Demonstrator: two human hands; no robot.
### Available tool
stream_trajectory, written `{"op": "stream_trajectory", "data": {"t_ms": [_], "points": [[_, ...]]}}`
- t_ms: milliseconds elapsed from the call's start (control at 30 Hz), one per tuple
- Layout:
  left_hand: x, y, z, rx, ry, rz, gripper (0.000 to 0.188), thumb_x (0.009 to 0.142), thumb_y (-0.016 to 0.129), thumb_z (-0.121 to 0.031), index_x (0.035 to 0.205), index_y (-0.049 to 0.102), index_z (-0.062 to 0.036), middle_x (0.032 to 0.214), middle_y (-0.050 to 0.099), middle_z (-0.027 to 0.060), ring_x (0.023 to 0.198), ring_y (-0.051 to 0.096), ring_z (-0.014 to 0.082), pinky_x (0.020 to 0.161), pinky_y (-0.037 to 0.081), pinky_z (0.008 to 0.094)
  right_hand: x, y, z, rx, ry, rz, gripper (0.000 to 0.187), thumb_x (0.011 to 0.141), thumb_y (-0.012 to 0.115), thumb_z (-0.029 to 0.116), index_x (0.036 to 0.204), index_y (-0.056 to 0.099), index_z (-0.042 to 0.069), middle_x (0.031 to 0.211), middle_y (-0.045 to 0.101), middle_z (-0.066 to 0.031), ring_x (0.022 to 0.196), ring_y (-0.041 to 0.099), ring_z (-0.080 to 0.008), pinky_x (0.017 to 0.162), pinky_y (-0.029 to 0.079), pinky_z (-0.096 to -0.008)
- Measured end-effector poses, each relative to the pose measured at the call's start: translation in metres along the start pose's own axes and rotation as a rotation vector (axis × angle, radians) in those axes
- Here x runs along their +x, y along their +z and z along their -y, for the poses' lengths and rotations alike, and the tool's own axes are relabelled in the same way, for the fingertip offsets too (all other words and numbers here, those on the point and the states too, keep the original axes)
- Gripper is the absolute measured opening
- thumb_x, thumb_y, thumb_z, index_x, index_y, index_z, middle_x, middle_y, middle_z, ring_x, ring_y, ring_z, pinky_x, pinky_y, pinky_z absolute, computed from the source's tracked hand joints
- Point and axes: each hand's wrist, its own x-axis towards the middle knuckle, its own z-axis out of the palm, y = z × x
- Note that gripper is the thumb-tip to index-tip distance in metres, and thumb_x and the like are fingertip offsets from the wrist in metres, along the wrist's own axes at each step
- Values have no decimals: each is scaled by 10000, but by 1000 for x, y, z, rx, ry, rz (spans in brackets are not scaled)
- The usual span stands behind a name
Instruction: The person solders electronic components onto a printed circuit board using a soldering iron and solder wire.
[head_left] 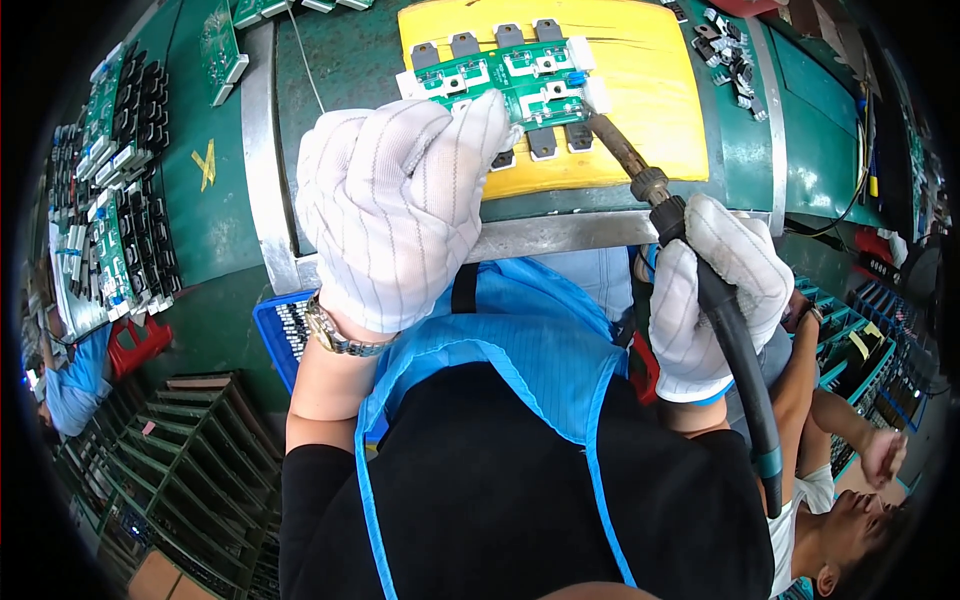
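Note:
A green circuit board [515, 78] with white end pieces lies on a yellow pad [640, 90]. Flat black transistors [542, 143] stick out along its near and far sides. My right hand [722, 285], in a white glove, is closed around a soldering iron [655, 195], whose tip is at the board's right end beside a small blue part. My left hand [395, 205], gloved in striped white, is closed with its fingertips over the board's near left part. A thin solder wire [306, 62] runs down to this hand; the fingers hide its end.
Stacked finished-looking boards [115, 190] stand at the left, loose black transistors [730, 60] at the far right. A metal edge strip [560, 234] borders the bench. A blue bin [285, 335] is below my left wrist; green racks [190, 440] stand lower left. Another person's hand [884, 458] is at lower right.

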Motion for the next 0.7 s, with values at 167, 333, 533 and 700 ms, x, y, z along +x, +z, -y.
{"op": "stream_trajectory", "data": {"t_ms": [167, 333, 533, 700], "points": [[-2, 1, 0, 21, -9, 42, 330, 752, 804, -136, 1069, 755, -215, 866, 629, -34, 814, 597, 161, 742, 464, 323, 4, 3, 2, -4, 19, -5, 258, 849, 677, 101, 1068, 625, -25, 891, 685, -169, 768, 655, -261, 780, 510, -366], [-5, -6, -2, 105, -52, -9, 345, 751, 811, -153, 1081, 758, -242, 891, 614, -46, 841, 581, 151, 778, 461, 316, 8, 5, 3, -13, -58, -28, 254, 846, 684, 110, 1055, 636, -27, 866, 688, -169, 782, 667, -261, 777, 515, -352], [-6, 0, -3, 69, -19, -59, 449, 692, 729, -94, 1128, 716, -204, 983, 620, -14, 925, 604, 180, 814, 464, 374, 10, -23, 2, -79, -87, 181, 283, 888, 653, 114, 1078, 512, -41, 926, 660, -217, 755, 619, -252, 733, 500, -366], [-8, 1, 0, 96, -13, -31, 418, 700, 777, -127, 1103, 740, -232, 953, 606, -27, 897, 584, 175, 805, 463, 351, 4, -4, 2, -18, -62, 61, 295, 894, 661, 121, 1103, 536, -44, 949, 652, -200, 805, 617, -246, 788, 486, -363]]}}
